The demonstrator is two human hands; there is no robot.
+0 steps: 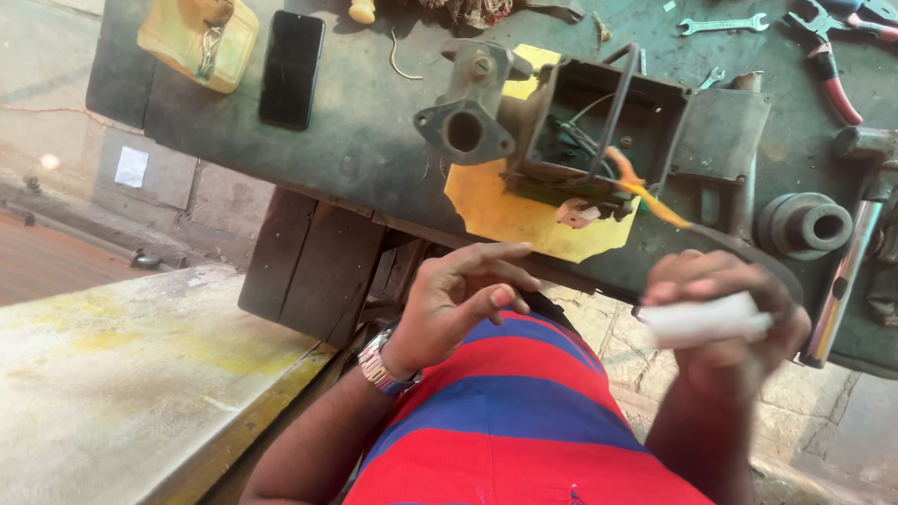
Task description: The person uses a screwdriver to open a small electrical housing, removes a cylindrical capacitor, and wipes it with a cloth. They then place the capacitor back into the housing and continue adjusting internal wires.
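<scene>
The person's right hand (725,318) has its grip closed around a small white piece (706,320), held up close to the striped shirt (524,421). The left hand (463,299) is empty, with its fingers apart, just beside it. It looks like the white piece is being readied in the hands. Past the hands, on the table (365,140), sits an open metal box (599,126) on a yellow sheet (510,210), with wires (645,192) inside. Farther off lie a black phone (292,68), a spanner (722,24) and red pliers (832,75).
</scene>
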